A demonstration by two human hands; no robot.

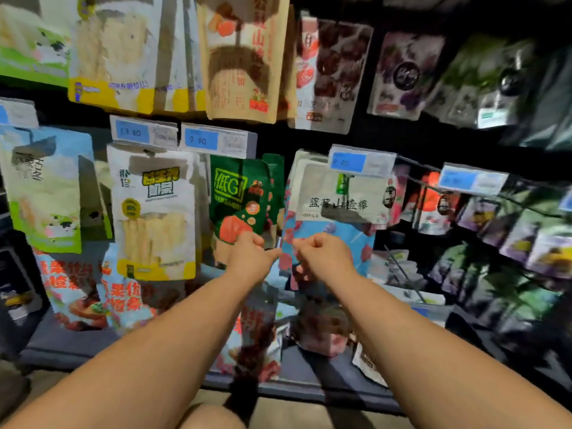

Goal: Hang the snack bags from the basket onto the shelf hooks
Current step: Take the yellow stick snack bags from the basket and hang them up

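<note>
A blue-and-white snack bag with red fruit print hangs from a shelf hook under a blue price tag. Both of my arms reach to its left edge. My right hand has curled fingers and pinches that edge about halfway down the bag. My left hand is just left of it, in front of the lower part of a green snack bag. Its fingers are curled and its thumb meets the same edge. The two hands are a few centimetres apart. No basket is in view.
Rows of hanging snack bags fill the shelf: a white-and-yellow bag to the left, a brown paper bag above, dark bags to the right. Loose bags lie on the bottom ledge. A bare wire hook sticks out at lower right.
</note>
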